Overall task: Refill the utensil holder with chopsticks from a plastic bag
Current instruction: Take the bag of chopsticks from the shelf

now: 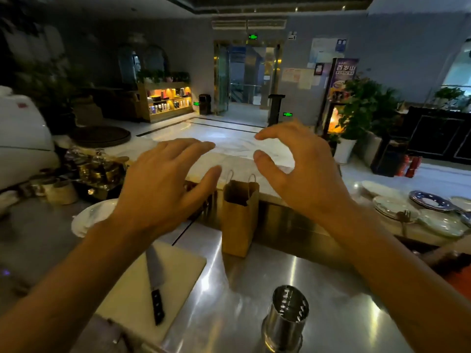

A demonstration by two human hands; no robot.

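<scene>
A shiny perforated metal utensil holder (286,318) stands upright on the steel counter near the front edge; I see no chopsticks in it. A brown paper bag (239,217) with twine handles stands open farther back, against the raised ledge. My left hand (163,184) hovers above and left of the bag, fingers spread and holding nothing. To the bag's upper right hovers my right hand (298,169), fingers loosely arched, thumb apart, also holding nothing. No plastic bag or chopsticks are visible.
A white cutting board (183,266) with a black-handled knife (155,284) lies at front left. A white plate (89,217) sits left of the bag. Stacked plates and a fork (405,220) are on the right ledge. Glassware and cups (96,169) crowd the left.
</scene>
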